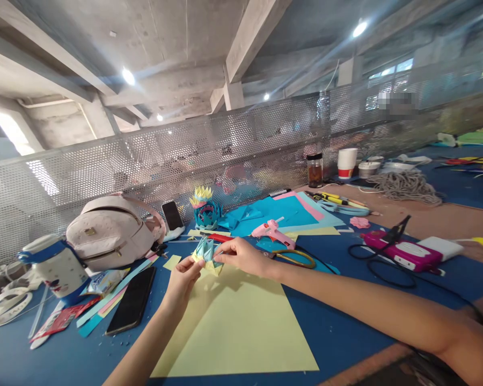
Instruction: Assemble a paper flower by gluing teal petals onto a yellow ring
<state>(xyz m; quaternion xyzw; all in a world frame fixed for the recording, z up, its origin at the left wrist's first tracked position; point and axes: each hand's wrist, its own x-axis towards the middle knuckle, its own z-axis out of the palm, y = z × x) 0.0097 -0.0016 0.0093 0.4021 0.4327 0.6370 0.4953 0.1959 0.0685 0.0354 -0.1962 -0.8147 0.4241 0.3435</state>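
Pinching a folded-paper piece (205, 250), pale blue above and light yellow below, from both sides at once. Gripping its left side between thumb and fingertips of the left hand (188, 269), drawn in narrow against the paper. Holding its right side with thumb and fingers of the right hand (235, 253), likewise brought close together, with the exact contact partly hidden by the knuckles. Poised at the far end of a large yellow sheet (233, 332); too tight a view to tell whether resting on it or lifted clear.

Flanked just left of the grip by a small yellow square (172, 262), and to the right by gold-handled scissors (295, 259). Backed, just beyond, by a red tool (219, 237), with a pink glue gun (274, 235) to its right. Set farther beyond the grip, near blue paper (284, 210), with a blue, pink and yellow paper model (207, 214).

Spread over a blue tabletop (330, 335): to the grip's left and nearer, with a black phone (132, 300); farther left, with a pale pink backpack (108, 230); well to the right, with a magenta device (402, 252). Bounded beyond by a perforated screen (209, 161).
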